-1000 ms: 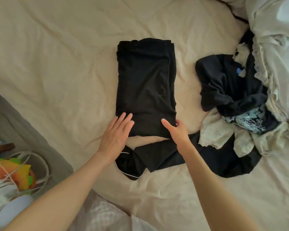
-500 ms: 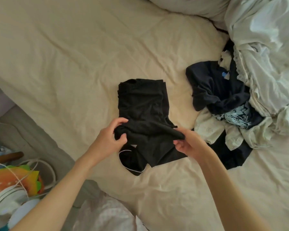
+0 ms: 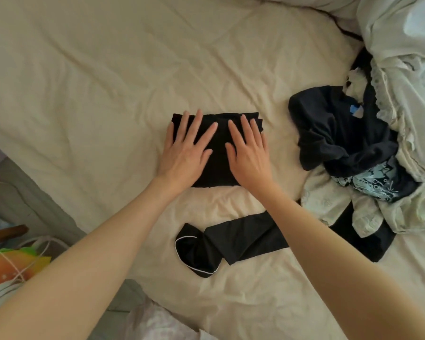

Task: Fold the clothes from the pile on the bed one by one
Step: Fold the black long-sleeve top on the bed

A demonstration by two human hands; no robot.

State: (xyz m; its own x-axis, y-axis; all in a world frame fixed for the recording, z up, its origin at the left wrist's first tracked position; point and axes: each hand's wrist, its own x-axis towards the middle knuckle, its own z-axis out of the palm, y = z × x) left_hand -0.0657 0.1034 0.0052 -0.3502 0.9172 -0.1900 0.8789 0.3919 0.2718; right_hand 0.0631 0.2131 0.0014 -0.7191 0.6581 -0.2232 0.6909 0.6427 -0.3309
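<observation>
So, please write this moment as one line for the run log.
step: pressing fold flat | left hand: flat on folded black garment | right hand: flat on it | pile: waiting, right

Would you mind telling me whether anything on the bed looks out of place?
One thing: a black garment with white piping trails out of the clothes pile across the cream sheet, passing under the right forearm, near the folded black garment both hands press flat.
</observation>
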